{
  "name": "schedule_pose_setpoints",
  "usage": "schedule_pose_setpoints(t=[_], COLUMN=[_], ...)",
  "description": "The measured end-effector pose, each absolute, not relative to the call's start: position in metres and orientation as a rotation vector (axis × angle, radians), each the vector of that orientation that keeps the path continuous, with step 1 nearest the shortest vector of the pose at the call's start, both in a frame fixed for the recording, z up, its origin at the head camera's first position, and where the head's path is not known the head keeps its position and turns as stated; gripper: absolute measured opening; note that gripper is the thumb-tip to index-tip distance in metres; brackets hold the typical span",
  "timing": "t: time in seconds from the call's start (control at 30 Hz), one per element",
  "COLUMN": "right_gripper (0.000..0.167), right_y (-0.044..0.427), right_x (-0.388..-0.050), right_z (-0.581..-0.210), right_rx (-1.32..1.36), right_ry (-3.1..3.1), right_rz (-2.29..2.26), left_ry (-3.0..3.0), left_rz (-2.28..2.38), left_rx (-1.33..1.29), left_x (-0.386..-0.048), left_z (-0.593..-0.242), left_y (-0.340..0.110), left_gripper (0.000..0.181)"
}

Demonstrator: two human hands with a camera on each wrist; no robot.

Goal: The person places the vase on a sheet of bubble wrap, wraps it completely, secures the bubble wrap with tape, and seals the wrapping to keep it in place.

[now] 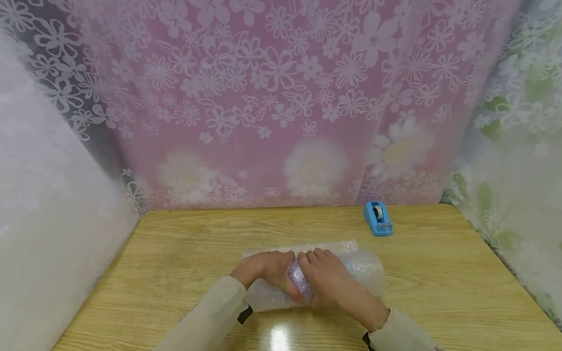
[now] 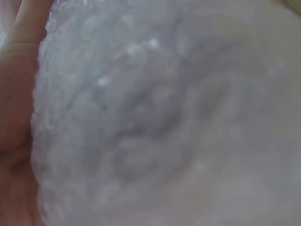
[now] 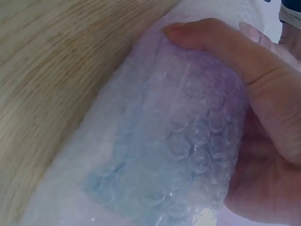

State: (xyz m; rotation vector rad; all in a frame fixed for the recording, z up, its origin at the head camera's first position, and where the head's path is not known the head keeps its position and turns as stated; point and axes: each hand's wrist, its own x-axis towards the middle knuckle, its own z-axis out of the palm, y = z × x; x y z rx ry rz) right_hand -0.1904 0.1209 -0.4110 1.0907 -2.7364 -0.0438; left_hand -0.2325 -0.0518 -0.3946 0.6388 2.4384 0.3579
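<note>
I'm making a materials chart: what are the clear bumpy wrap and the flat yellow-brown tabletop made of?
The clear bumpy wrap looks like thin, shiny plastic, because round see-through bubbles show. The flat yellow-brown tabletop seems glossy, with grain lines and glare; it could be wood or laminate.

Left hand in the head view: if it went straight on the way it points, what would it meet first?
The bubble-wrapped bundle, which the left hand already grips; just across it, probably the right hand, though exact depth is unclear.
</note>
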Motion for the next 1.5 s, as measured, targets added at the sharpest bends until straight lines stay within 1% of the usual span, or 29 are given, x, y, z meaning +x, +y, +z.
schedule_pose_setpoints(t=[0.13, 0.33, 0.43, 0.57, 0.77, 0.9, 0.97, 1.1, 1.2, 1.4, 1.5], right_gripper=[0.075, 0.076, 0.074, 0.072, 0.07, 0.069, 0.069, 0.07, 0.07, 0.072, 0.072], right_y=[0.12, 0.118, 0.118, 0.118, 0.116, 0.115, 0.115, 0.115, 0.114, 0.113, 0.113], right_x=[-0.188, -0.184, -0.184, -0.187, -0.19, -0.191, -0.192, -0.194, -0.194, -0.196, -0.197], right_z=[-0.408, -0.402, -0.399, -0.396, -0.395, -0.394, -0.394, -0.394, -0.393, -0.392, -0.392], right_rx=[1.1, 1.115, 1.128, 1.143, 1.14, 1.147, 1.148, 1.147, 1.138, 1.112, 1.105], right_ry=[-2.786, -2.9, -2.936, -2.985, -3.018, -3.023, -3.028, -3.05, -3.071, -3.115, -3.141], right_rz=[-0.051, -0.027, 0.004, 0.035, 0.062, 0.062, 0.053, 0.035, 0.019, 0.001, 0.014], left_ry=[2.404, 2.314, 2.311, 2.342, 2.361, 2.382, 2.429, 2.631, 2.82, 3.055, 3.091], left_rz=[0.352, 0.399, 0.418, 0.419, 0.437, 0.454, 0.423, 0.188, -0.052, -0.233, -0.285], left_rx=[0.666, 0.732, 0.72, 0.701, 0.721, 0.746, 0.793, 0.944, 1.036, 1.14, 1.151], left_x=[-0.232, -0.232, -0.231, -0.23, -0.231, -0.229, -0.227, -0.217, -0.203, -0.174, -0.165], left_z=[-0.392, -0.393, -0.394, -0.394, -0.393, -0.393, -0.391, -0.387, -0.384, -0.384, -0.386], left_y=[-0.054, -0.055, -0.056, -0.058, -0.061, -0.062, -0.063, -0.063, -0.061, -0.057, -0.055], left_gripper=[0.079, 0.071, 0.074, 0.074, 0.061, 0.057, 0.058, 0.074, 0.085, 0.077, 0.079])
